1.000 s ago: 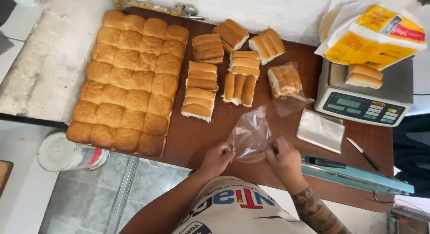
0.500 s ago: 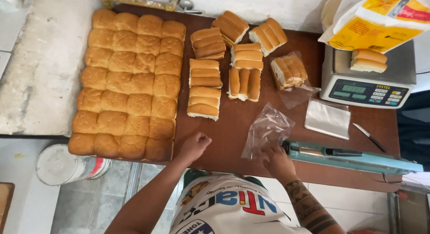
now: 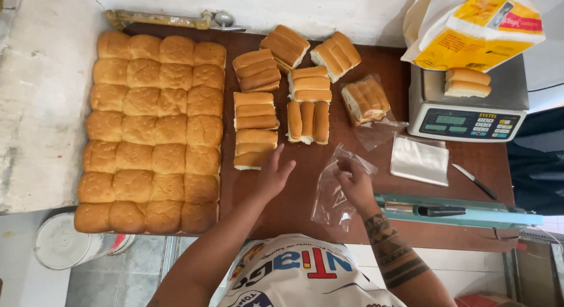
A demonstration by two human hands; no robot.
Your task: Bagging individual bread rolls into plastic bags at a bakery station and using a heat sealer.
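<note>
The left hand has been moved up, fingers spread, onto the bread stack; at three o'clock, a clear bag is pinched by the right hand.

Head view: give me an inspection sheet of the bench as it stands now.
Surface: brown table, partly covered.
Job's things: clear plastic bag, empty; bun stack nearest the left hand; big slab of joined rolls.
Clutter: one bagged bun pack, pile of flat bags, knife, teal bag sealer, scale carrying two buns, yellow bag.
Grippers: left hand open, reaching toward the bun stack; right hand pinching the bag's mouth.
Cables: dark one right of the scale.
Surroundings: white wall, tiled floor, white bucket.
</note>
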